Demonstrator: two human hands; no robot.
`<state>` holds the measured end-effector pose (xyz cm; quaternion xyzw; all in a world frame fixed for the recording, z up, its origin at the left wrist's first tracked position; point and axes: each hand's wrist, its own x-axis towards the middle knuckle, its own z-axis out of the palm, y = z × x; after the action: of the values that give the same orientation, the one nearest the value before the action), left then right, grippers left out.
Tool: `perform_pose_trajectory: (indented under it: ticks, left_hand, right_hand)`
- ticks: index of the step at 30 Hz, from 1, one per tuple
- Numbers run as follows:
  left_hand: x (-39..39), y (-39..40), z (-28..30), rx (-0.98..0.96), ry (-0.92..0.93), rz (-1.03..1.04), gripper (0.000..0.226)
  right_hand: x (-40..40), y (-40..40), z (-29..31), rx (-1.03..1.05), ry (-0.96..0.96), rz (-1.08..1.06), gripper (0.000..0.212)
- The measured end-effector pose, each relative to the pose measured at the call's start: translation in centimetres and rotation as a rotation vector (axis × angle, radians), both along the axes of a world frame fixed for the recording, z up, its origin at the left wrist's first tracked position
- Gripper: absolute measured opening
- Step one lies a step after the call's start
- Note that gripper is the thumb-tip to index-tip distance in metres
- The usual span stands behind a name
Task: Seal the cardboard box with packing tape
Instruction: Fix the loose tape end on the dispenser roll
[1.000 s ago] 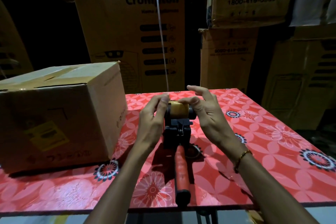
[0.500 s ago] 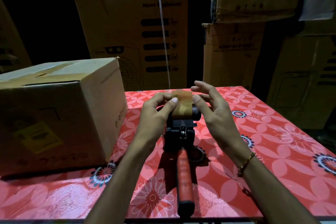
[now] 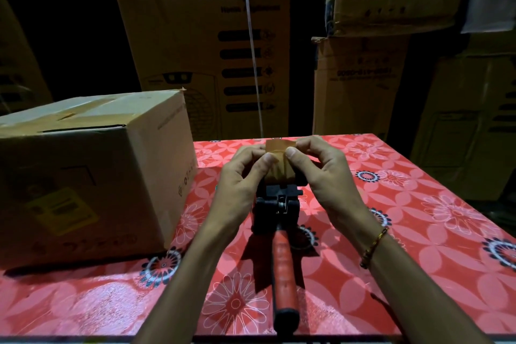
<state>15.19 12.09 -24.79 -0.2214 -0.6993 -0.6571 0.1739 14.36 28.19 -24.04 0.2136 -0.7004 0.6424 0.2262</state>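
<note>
1. A dim storeroom: stacked brown cartons (image 3: 206,45) fill the upper half of the frame, one printed "Crompton", with a white strap (image 3: 252,45) hanging down in front of it. Below them a desk (image 3: 418,232) covered in red flowered cloth fills the lower half.
2. At the left of the frame the cardboard box (image 3: 83,173) stands on the desk, its top flaps down with a dark slit along the near edge and a yellow label (image 3: 62,211) on its front face.
3. Left of centre, the left hand (image 3: 240,176) pinches the free end of the brown packing tape (image 3: 279,148) between thumb and fingers, its grip narrow and closed on the strip.
4. At centre, the tape dispenser (image 3: 279,204) rests on the desk just right of the box, its orange handle (image 3: 284,274) pointing toward the bottom edge.
5. Right of centre, the right hand (image 3: 326,173) pinches the same tape end from the other side, its grip likewise tight on it; a beaded bracelet (image 3: 374,246) circles the wrist.
</note>
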Motion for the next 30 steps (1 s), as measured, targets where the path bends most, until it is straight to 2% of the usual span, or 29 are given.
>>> perform_pose_trajectory:
  ticks: [10,14,17,21,25,30]
  left_hand:
    - [0.6,-0.2,0.0,-0.001,0.013,-0.058,0.020]
    - [0.3,-0.4,-0.3,-0.020,0.020,-0.054,0.031]
    - [0.1,-0.4,-0.7,-0.054,0.075,0.001,0.019]
    - [0.0,-0.2,-1.6,-0.042,0.104,0.030,0.016]
    - [0.3,-0.1,-1.7,-0.033,0.107,0.036,0.023]
    - [0.5,0.6,-2.0,-0.068,0.156,0.099,0.041]
  right_hand:
    - [0.0,-0.8,-0.4,0.076,0.066,-0.065,0.011]
    - [-0.1,-0.7,-0.1,0.142,0.087,-0.121,0.012]
    - [0.1,-0.8,0.2,0.225,0.139,-0.174,0.010]
    - [0.5,-1.0,0.2,0.268,0.168,-0.229,0.007]
    - [0.6,-1.4,0.1,0.269,0.170,-0.281,0.009]
    - [0.7,-1.6,0.1,0.279,0.171,-0.322,0.009]
